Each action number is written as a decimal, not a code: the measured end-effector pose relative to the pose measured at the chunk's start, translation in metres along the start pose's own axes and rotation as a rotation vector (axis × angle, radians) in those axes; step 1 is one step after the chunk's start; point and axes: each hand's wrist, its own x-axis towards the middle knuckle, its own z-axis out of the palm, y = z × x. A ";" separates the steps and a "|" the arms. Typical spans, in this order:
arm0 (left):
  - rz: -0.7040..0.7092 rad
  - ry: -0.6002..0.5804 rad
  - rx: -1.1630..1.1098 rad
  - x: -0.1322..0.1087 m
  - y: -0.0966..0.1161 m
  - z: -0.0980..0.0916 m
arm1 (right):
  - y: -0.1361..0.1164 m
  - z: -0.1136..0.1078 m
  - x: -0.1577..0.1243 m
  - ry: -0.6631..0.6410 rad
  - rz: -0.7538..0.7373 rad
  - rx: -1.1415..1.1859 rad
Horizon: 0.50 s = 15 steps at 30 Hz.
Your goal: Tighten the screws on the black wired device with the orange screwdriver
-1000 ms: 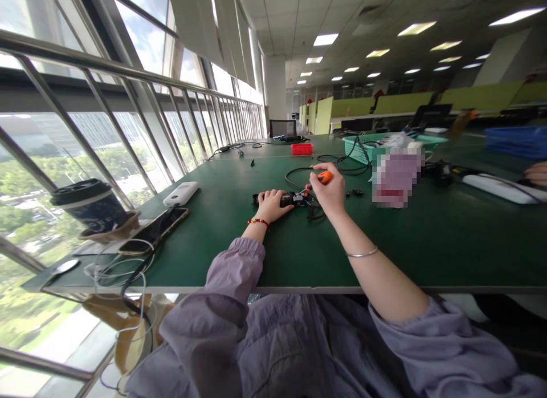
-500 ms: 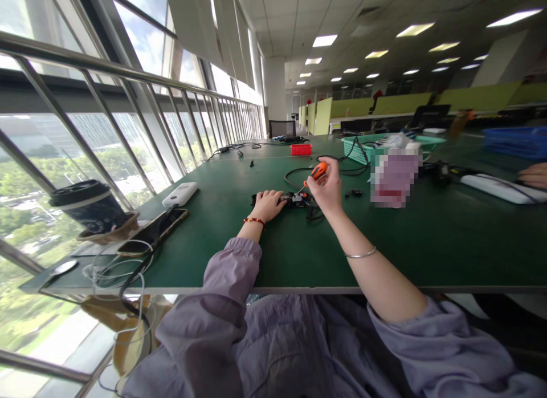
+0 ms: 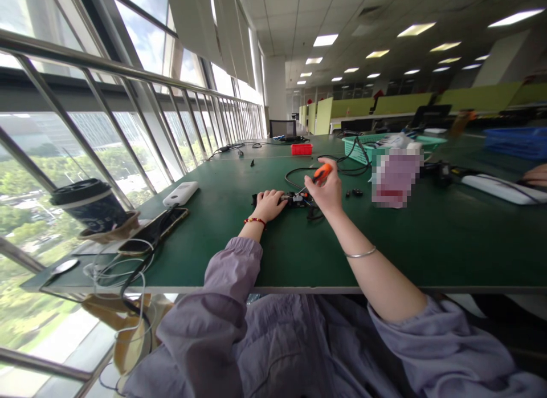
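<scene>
In my right hand (image 3: 328, 191) is a screwdriver (image 3: 322, 172) with an orange and black handle, held tilted. Its metal shaft points down and left to a small black device (image 3: 299, 200) with wires and orange bits, lying on the green table; whether the tip touches a screw I cannot make out. My left hand (image 3: 270, 205) rests over the device's left part, its fingers bent around it and pressing it to the table. The palm hides much of that end. A black cable (image 3: 294, 171) loops behind the device. Small black parts (image 3: 354, 193) lie right of my right hand.
A red box (image 3: 301, 149) and a green basket (image 3: 356, 149) stand farther back. At left are a lidded cup (image 3: 92, 207), a phone (image 3: 141, 243) and a white power bank (image 3: 180, 194). Another person's hand (image 3: 536, 174) shows at the right edge, near a white bar-shaped object (image 3: 499, 189).
The screwdriver's handle has turned slightly in my right hand, and those fingers have shifted along it. My left hand stays on the device.
</scene>
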 end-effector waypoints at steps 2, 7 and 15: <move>0.000 -0.001 0.000 0.000 0.000 0.000 | 0.000 -0.001 0.001 0.017 0.033 -0.038; 0.007 0.007 -0.009 0.001 0.000 0.001 | 0.000 0.000 0.001 -0.040 0.012 -0.021; 0.002 0.004 -0.008 0.001 0.000 0.002 | 0.001 -0.001 0.002 0.026 0.074 -0.068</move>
